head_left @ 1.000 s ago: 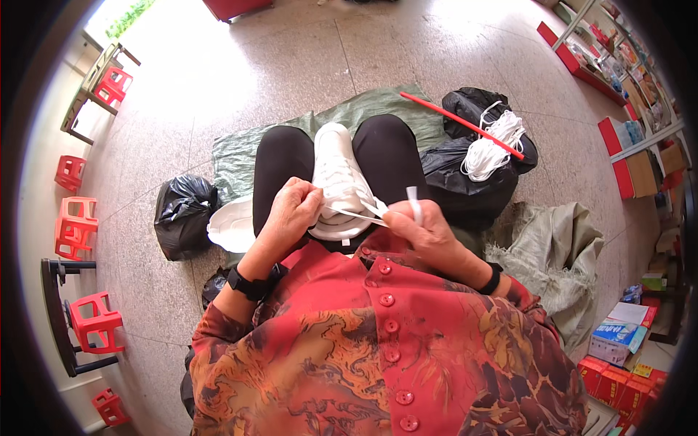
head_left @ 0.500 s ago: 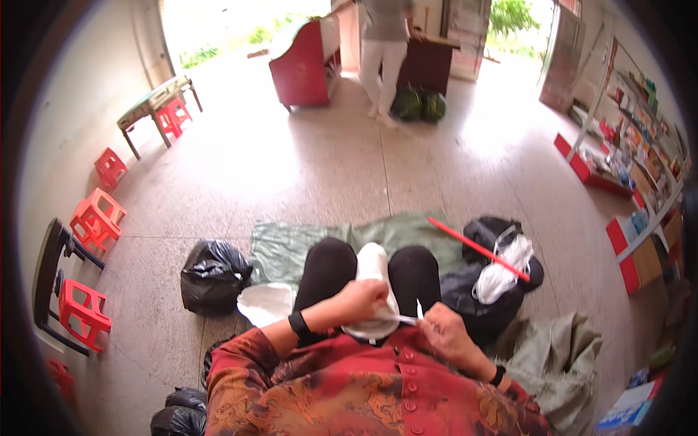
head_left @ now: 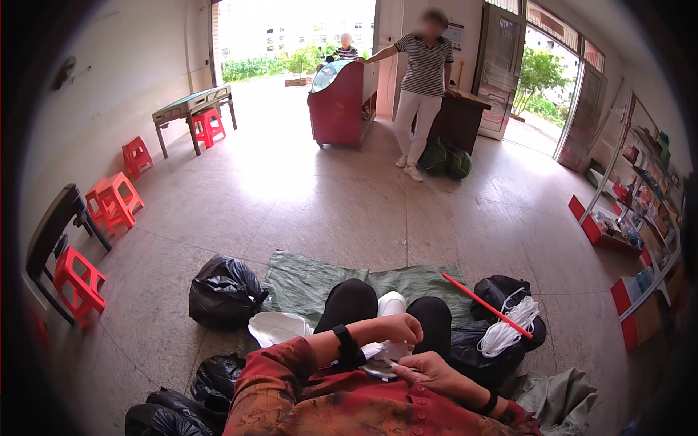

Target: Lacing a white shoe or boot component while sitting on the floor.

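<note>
A white shoe (head_left: 391, 304) is between my knees, toe pointing away, its near part largely covered by my hands. Over it, my left hand (head_left: 397, 331) is closed, with white shoelace (head_left: 395, 352) showing just beneath its fingers; the exact grip is partly hidden. Close by on the right, my right hand (head_left: 430, 372) pinches a white lace end between thumb and fingers. Another white, shoe-like piece (head_left: 279, 331) lies beside my left knee. Right of my knees, a bundle of white laces (head_left: 509, 328) rests on a black plastic bag (head_left: 476, 347), near a thin red stick (head_left: 486, 304).
Green woven sheeting (head_left: 313, 280) lies ahead of my knees. Black bags (head_left: 225, 292) sit to the left, grey-green sacking (head_left: 560, 396) to the right. Red stools (head_left: 78, 285) line the left wall, a goods shelf (head_left: 640, 196) the right. Ahead, a person (head_left: 425, 73) stands by a red cabinet (head_left: 336, 109).
My view has tilted upward, showing more of the room. The strand stretched between my hands is no longer taut, and my hands are closer together over the shoe. The standing person's legs have shifted slightly.
</note>
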{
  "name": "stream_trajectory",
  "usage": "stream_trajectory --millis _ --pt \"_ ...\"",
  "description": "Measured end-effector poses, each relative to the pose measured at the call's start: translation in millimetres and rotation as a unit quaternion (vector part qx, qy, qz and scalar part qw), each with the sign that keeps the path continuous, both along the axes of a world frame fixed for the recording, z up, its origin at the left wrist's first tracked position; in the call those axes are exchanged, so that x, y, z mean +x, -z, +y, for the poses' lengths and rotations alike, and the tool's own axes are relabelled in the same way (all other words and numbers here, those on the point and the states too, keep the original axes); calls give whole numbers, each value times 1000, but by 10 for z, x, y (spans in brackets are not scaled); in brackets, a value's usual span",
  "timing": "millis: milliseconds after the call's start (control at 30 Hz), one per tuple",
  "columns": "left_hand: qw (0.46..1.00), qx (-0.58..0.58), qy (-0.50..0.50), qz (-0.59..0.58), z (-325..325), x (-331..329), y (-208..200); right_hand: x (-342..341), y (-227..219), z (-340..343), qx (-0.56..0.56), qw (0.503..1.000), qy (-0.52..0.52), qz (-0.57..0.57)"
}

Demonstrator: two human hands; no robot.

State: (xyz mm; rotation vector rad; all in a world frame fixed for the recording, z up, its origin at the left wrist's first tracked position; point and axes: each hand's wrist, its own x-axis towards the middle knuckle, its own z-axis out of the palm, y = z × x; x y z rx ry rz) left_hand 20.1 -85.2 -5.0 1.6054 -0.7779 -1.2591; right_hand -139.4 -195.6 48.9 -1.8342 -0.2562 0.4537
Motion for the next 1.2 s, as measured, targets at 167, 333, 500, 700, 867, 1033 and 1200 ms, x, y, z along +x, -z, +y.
stream_trajectory --millis 167,333,500,700,867,1033,1200 --pt "998 -34 27 -34 19 -43 179 234 -16 381 -54 996 -47 -44" --pt "984 -115 28 -131 44 -29 526 212 -312 622 -13 998 -44 -46" --pt "977 -149 -28 -150 39 -84 420 137 -539 532 -9 999 -45 -28" --pt "965 -250 41 64 540 -184 -59 390 -407 -145 230 966 119 5" --pt "982 -188 -16 30 584 -361 -450 504 141 -594 377 904 195 54" --pt "951 -268 -133 78 522 -395 -732 444 554 -275 287 932 213 -58" --pt "944 -260 -197 41 436 -411 -1120 362 634 203 26 972 -13 -232"
